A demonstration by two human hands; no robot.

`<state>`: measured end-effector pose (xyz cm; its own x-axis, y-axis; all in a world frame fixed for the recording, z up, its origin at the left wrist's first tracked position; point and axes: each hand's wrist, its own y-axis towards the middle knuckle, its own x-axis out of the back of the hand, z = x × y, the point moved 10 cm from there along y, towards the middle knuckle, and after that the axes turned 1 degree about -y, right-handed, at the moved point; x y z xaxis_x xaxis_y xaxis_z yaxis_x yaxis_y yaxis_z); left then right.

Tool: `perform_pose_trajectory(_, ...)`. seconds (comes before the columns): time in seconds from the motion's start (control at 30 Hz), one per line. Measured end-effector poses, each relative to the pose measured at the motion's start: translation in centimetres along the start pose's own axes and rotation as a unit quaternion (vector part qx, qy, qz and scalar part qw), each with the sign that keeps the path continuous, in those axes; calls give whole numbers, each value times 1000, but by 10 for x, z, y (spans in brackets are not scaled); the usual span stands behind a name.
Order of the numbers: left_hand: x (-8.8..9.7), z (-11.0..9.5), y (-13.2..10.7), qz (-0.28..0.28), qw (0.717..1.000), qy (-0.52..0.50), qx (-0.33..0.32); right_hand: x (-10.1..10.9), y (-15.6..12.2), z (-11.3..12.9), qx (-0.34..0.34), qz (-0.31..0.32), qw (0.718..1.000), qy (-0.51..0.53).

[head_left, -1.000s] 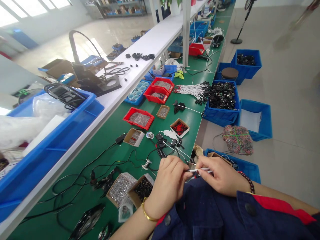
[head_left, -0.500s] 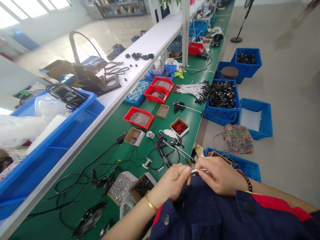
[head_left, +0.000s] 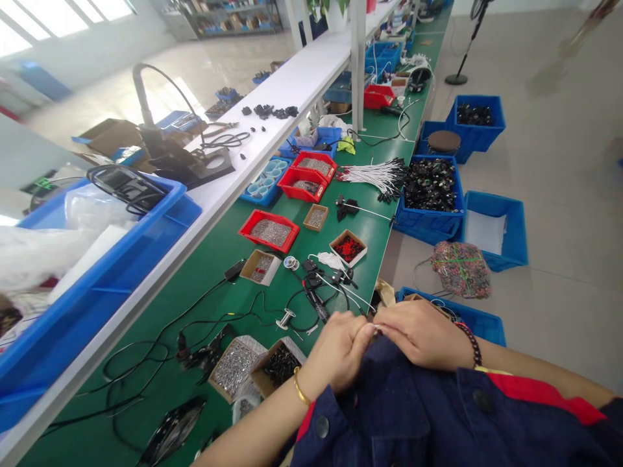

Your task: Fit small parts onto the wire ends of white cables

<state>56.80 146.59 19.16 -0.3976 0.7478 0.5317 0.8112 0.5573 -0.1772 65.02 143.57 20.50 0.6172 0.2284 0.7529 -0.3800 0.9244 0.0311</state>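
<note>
At the table's near edge, in front of the navy jacket, my left hand [head_left: 342, 347] and my right hand [head_left: 422, 332] meet at the fingertips. Both are closed in a pinch. A thin white cable [head_left: 378, 327] is held between them, and only a tiny part of it shows; the fingers hide the rest. Just beyond my hands lie black connectors with white cables [head_left: 335, 275] and a black-handled tool [head_left: 318, 306]. A spool of wire [head_left: 285, 318] stands to the left of these.
Boxes of metal parts [head_left: 237, 363] and black parts [head_left: 278, 364] are by my left forearm. Red bins [head_left: 269, 231] and a bundle of white cables [head_left: 372, 174] lie farther along the green table [head_left: 195, 279]. Blue crates [head_left: 431, 188] stand on the floor at right. A white shelf [head_left: 272, 97] runs above.
My hands have come closer together, with the right moving slightly left and up. The white cable between them, plainly visible before, is now almost covered by the fingers. The view has shifted slightly.
</note>
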Motion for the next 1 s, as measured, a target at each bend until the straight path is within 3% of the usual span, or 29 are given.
perform_pose_trajectory(0.03, -12, 9, 2, 44, 989, -131, 44, 3, 0, 4, 22, -15, 999, -42)
perform_pose_trajectory(0.07, -25, 13, 2, 85, 962, -248, 81, 5, -1, 6, 38, -24, 996, -71)
perform_pose_trajectory(0.1, -34, 15, 1, 115, 932, -325, 107, 5, -1, 7, 45, -25, 995, -83)
perform_pose_trajectory(0.13, -38, 16, 0, 124, 920, -352, 116, 4, 0, 5, 42, -18, 996, -83)
perform_pose_trajectory(0.2, -25, 17, 1, 76, 961, -247, 96, 0, 1, -3, 6, 9, 998, -60)
perform_pose_trajectory(0.27, 1, 8, 1, -13, 999, -15, 33, -4, 3, -11, -37, 31, 998, -39)
perform_pose_trajectory(0.33, 16, -10, -3, -74, 979, 184, -39, -6, 5, -13, -53, 38, 997, -43)
perform_pose_trajectory(0.37, 18, -15, -4, -86, 966, 235, -62, -5, 7, -11, -48, 35, 997, -52)
perform_pose_trajectory(0.43, 20, -14, -2, -88, 971, 214, -58, -3, 9, -4, -18, 15, 997, -75)
perform_pose_trajectory(0.5, 12, 6, 5, -39, 998, 37, 16, 1, 11, 3, 16, -11, 995, -100)
perform_pose_trajectory(0.57, -12, 23, 7, 53, 979, -168, 99, 2, 12, 6, 34, -21, 993, -114)
perform_pose_trajectory(0.63, -26, 28, 7, 103, 956, -241, 132, 0, 13, -1, 16, 1, 995, -94)
perform_pose_trajectory(0.7, -15, 30, 8, 58, 979, -159, 114, -6, 15, -14, -33, 41, 998, -41)
perform_pose_trajectory(0.77, 6, 23, 7, -19, 998, 11, 59, -12, 16, -25, -80, 73, 994, 11)
perform_pose_trajectory(0.87, 16, 2, 3, -63, 974, 216, -35, -16, 16, -26, -95, 89, 991, 42)
perform_pose_trajectory(0.93, 12, 6, 2, -38, 985, 164, -25, -16, 15, -20, -72, 84, 994, 16)
perform_pose_trajectory(1.0, 1, 22, 1, 9, 999, 38, 31, -14, 13, -13, -31, 66, 997, -35)
